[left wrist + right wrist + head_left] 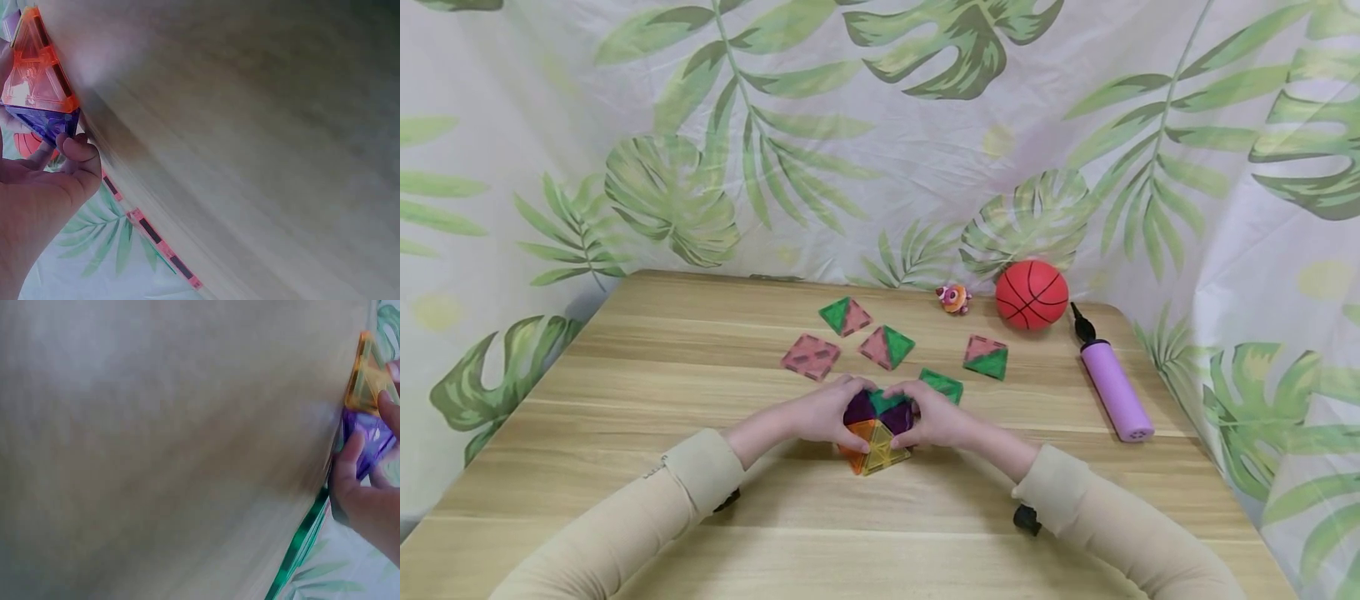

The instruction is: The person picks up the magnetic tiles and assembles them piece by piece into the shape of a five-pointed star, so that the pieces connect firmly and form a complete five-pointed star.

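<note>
Mid-table, several see-through magnetic tiles join into a small raised shape: an orange triangle (853, 460) and a yellow triangle (883, 457) at the front, purple ones (859, 410) at the sides, green at the back. My left hand (827, 414) grips its left side, thumb at the front and fingers curled behind. The right hand (938, 418) holds the opposite side in the same way. In the left wrist view, fingertips touch the purple tile (47, 122) under the orange one. Fingers also touch the purple tile (372, 434) in the right wrist view.
Behind the hands lie a pink square tile (811, 357), several pink-and-green tile pairs (887, 347) and, near the right hand, a green tile (942, 385). A small toy figure (953, 298), red basketball (1032, 295) and purple hand pump (1116, 390) stand or lie farther right.
</note>
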A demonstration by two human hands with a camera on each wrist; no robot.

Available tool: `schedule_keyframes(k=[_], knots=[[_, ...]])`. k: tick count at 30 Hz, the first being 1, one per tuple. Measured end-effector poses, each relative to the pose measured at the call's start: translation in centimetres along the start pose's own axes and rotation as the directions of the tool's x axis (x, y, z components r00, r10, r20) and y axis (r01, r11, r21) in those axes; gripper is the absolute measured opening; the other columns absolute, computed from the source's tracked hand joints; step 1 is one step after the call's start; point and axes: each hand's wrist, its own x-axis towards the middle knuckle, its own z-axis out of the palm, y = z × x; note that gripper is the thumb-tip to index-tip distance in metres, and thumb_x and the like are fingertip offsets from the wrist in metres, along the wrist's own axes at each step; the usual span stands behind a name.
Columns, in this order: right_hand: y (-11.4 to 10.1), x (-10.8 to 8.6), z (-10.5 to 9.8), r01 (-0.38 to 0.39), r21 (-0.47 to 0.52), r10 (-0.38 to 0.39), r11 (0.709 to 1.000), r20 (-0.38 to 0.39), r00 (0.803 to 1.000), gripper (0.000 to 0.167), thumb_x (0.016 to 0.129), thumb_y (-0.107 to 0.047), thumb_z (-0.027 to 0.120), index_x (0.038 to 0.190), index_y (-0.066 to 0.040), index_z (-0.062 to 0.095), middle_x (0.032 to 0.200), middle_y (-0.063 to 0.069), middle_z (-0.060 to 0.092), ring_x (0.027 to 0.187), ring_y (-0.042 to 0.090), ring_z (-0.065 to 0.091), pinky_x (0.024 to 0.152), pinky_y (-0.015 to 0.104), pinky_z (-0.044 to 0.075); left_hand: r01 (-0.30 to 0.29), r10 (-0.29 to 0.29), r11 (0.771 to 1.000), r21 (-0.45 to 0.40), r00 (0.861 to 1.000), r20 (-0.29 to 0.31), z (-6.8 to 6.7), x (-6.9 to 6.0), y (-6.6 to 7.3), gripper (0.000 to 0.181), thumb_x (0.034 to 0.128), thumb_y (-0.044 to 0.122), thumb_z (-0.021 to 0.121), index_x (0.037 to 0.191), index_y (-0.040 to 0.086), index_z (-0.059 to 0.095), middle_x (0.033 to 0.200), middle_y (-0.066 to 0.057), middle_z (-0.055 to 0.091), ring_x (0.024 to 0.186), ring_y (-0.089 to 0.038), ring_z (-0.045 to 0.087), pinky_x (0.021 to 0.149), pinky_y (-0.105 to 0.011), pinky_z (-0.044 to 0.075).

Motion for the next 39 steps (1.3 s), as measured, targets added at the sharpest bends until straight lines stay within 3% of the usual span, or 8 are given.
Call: schedule_keyframes(k=[5, 14, 20, 28, 31, 35, 39], knots=[[0.0, -0.2, 0.4, 0.091, -0.160, -0.098, 0.983, -0.035, 0.995, 0.066, 0.071, -0.029, 0.084, 0.126, -0.010, 0.054, 0.130, 0.011, 0.053, 0.121, 0.026, 0.048, 0.100, 0.045, 0.040, 0.030, -0.030, 0.999, 0.031, 1.000, -0.003, 0.1, -0.2, 0.3, 0.083, 0.0704, 0.046, 0.080, 0.134, 0.008, 0.043, 0.123, -0.013, 0.046, 0.105, -0.020, 0.049, 0.090, -0.037, 0.046], [0.3, -0.4, 0.1, 0.180, -0.212, -0.176, 0.961, 0.037, 0.984, 0.060, 0.075, -0.032, 0.080, 0.127, -0.012, 0.057, 0.132, 0.006, 0.056, 0.118, 0.023, 0.050, 0.098, 0.044, 0.037, 0.055, -0.055, 0.998, 0.041, 0.998, -0.007, 0.5, -0.6, 0.7, 0.077, 0.0709, 0.050, 0.078, 0.128, 0.007, 0.049, 0.124, -0.012, 0.043, 0.103, -0.019, 0.050, 0.089, -0.036, 0.047], [0.9, -0.8, -0.4, 0.146, -0.200, -0.133, 0.969, 0.077, 0.988, 0.061, 0.078, -0.034, 0.077, 0.132, -0.017, 0.055, 0.139, 0.009, 0.047, 0.125, 0.029, 0.040, 0.100, 0.048, 0.035, 0.079, -0.077, 0.994, 0.079, 0.997, -0.028, 0.9, -0.5, 1.3, 0.076, 0.0710, 0.052, 0.077, 0.127, 0.008, 0.051, 0.123, -0.011, 0.044, 0.103, -0.020, 0.050, 0.090, -0.037, 0.047], [1.1, -1.3, -1.2, 0.137, -0.178, -0.119, 0.975, 0.104, 0.987, 0.061, 0.078, -0.034, 0.077, 0.133, -0.018, 0.053, 0.140, 0.012, 0.043, 0.127, 0.032, 0.036, 0.102, 0.053, 0.033, 0.038, -0.032, 0.984, 0.175, 0.999, -0.041, 1.1, 0.0, 1.4, 0.079, 0.0708, 0.062, 0.071, 0.128, 0.011, 0.052, 0.120, -0.007, 0.048, 0.095, -0.015, 0.054, 0.080, -0.031, 0.050], [1.2, -1.2, -1.3, 0.144, -0.179, -0.127, 0.973, 0.107, 0.986, 0.061, 0.079, -0.035, 0.076, 0.132, -0.018, 0.053, 0.140, 0.012, 0.044, 0.127, 0.031, 0.037, 0.102, 0.052, 0.034, 0.025, -0.016, 0.982, 0.189, 0.999, -0.048, 0.2, 0.0, 1.0, 0.081, 0.0711, 0.064, 0.070, 0.129, 0.011, 0.052, 0.126, -0.007, 0.049, 0.101, -0.019, 0.056, 0.084, -0.036, 0.050], [1.2, -1.1, -1.3, 0.139, -0.180, -0.122, 0.974, 0.103, 0.987, 0.060, 0.079, -0.036, 0.076, 0.131, -0.018, 0.054, 0.140, 0.010, 0.045, 0.127, 0.029, 0.038, 0.103, 0.051, 0.034, 0.021, 0.007, 0.977, 0.212, 0.991, -0.133, -2.2, -0.1, -0.3, 0.074, 0.0742, 0.055, 0.072, 0.129, 0.008, 0.054, 0.129, -0.009, 0.054, 0.115, -0.028, 0.052, 0.096, -0.049, 0.041], [1.0, -1.0, -1.0, 0.127, -0.197, -0.106, 0.972, 0.114, 0.988, 0.060, 0.078, -0.037, 0.076, 0.132, -0.020, 0.054, 0.140, 0.007, 0.046, 0.129, 0.027, 0.038, 0.105, 0.048, 0.032, 0.093, -0.040, 0.970, 0.223, 0.972, -0.231, -4.8, -0.3, -2.1, 0.061, 0.0785, 0.040, 0.075, 0.125, 0.005, 0.056, 0.125, -0.012, 0.058, 0.118, -0.035, 0.047, 0.095, -0.057, 0.031]])
